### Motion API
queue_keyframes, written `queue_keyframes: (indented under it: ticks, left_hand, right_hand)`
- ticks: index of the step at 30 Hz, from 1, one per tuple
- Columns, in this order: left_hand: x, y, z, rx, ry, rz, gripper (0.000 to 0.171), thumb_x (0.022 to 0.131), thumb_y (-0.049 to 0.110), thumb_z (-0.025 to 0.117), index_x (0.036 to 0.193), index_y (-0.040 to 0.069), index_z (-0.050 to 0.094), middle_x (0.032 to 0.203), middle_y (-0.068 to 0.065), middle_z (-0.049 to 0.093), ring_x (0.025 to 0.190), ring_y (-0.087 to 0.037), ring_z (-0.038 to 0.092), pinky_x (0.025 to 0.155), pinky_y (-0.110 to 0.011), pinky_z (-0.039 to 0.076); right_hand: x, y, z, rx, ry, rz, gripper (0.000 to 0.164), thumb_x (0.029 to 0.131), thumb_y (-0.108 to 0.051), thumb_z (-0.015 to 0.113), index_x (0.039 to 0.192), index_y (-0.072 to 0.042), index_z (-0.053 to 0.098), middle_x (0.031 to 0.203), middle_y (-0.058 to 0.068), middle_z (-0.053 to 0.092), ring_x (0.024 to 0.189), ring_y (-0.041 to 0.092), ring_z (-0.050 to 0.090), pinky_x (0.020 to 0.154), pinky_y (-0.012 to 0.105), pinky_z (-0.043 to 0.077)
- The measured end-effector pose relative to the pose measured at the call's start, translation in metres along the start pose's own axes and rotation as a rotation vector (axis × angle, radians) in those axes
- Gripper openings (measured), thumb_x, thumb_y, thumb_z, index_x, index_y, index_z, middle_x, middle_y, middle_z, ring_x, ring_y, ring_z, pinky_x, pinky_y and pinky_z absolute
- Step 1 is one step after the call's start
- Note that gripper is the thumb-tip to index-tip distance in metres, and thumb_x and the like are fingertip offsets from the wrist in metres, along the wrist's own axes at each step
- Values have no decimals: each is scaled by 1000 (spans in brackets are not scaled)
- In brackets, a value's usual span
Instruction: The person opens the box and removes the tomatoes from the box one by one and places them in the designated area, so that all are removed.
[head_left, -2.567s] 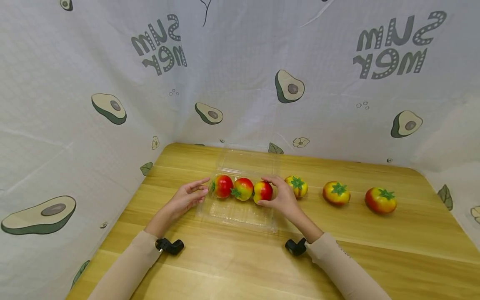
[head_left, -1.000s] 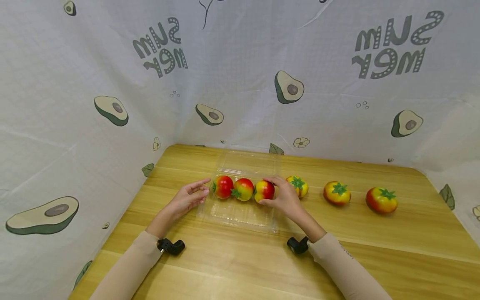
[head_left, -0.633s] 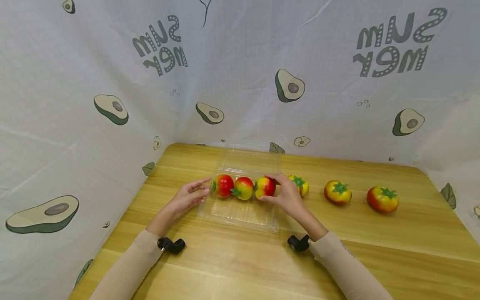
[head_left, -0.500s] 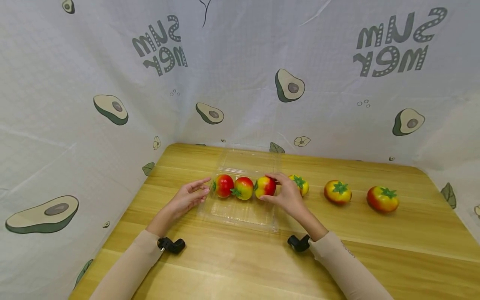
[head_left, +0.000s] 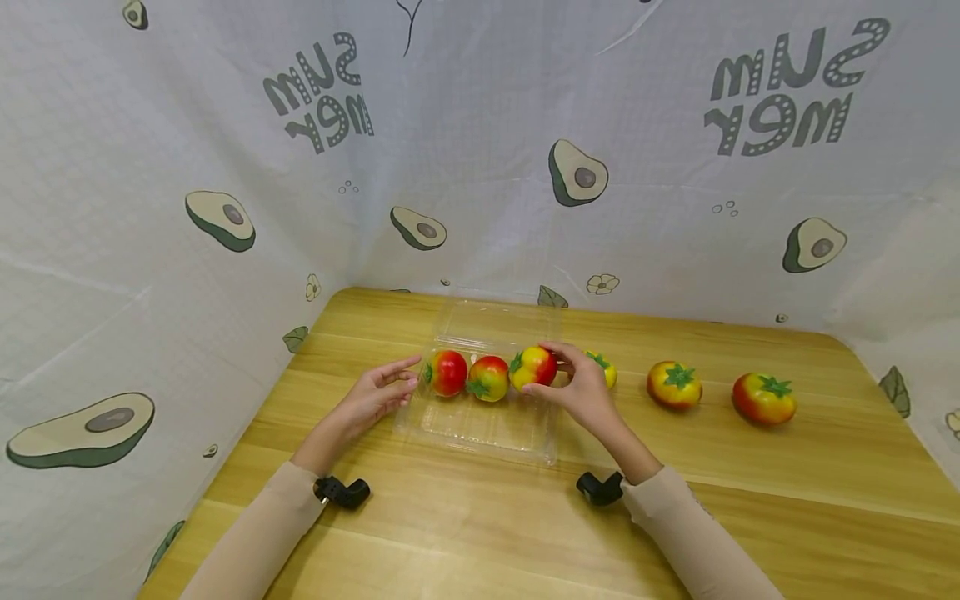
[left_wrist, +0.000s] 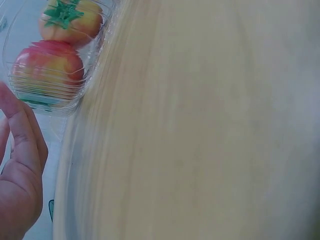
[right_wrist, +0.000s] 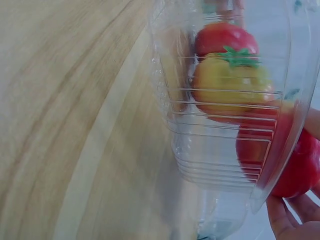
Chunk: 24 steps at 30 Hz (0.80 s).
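Note:
My right hand point(head_left: 588, 396) pinches a red and yellow tomato point(head_left: 531, 369) between thumb and fingers at the right end of a clear plastic container point(head_left: 480, 427). In the right wrist view this tomato point(right_wrist: 300, 167) sits high at the container's rim, partly above its wall. Two more tomatoes lie inside: a redder one point(head_left: 450, 372) at the left and one in the middle point(head_left: 490, 382), its green calyx facing forward. At the container's left end is my left hand point(head_left: 378, 392), fingers loosely extended and holding nothing. Whether its fingertips touch the wall, I cannot tell.
The container's clear lid point(head_left: 495, 321) lies folded back behind it. Right of the container, three tomatoes stand in a row on the wooden table point(head_left: 465, 525): one point(head_left: 609, 377) partly behind my right hand, a middle one point(head_left: 672, 388) and a far one point(head_left: 757, 400). A printed curtain point(head_left: 480, 125) hangs behind.
My right hand has shifted slightly right and up with its tomato, which has turned to show more yellow and its calyx. The middle tomato has tipped a little. My left hand stays put.

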<state>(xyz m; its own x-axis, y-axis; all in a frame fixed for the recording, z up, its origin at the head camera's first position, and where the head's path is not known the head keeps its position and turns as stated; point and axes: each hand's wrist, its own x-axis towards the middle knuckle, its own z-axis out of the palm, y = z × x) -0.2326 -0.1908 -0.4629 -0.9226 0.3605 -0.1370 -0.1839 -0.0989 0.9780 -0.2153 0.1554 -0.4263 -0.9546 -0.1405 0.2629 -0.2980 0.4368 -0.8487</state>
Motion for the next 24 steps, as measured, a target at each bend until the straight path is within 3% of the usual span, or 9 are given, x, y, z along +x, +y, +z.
queue_keyframes:
  ticks: [24]
  left_hand:
    - [0,-2,-1,-6,8,3,54,100,1,58,151,-1,40,113,-12,55,77,-10,53,67,-18,50]
  right_hand:
    - [-5,1,-13,114,11,50,68,77,-11,88,135,2,55,132,20,57,120,36,56,104,51,44]
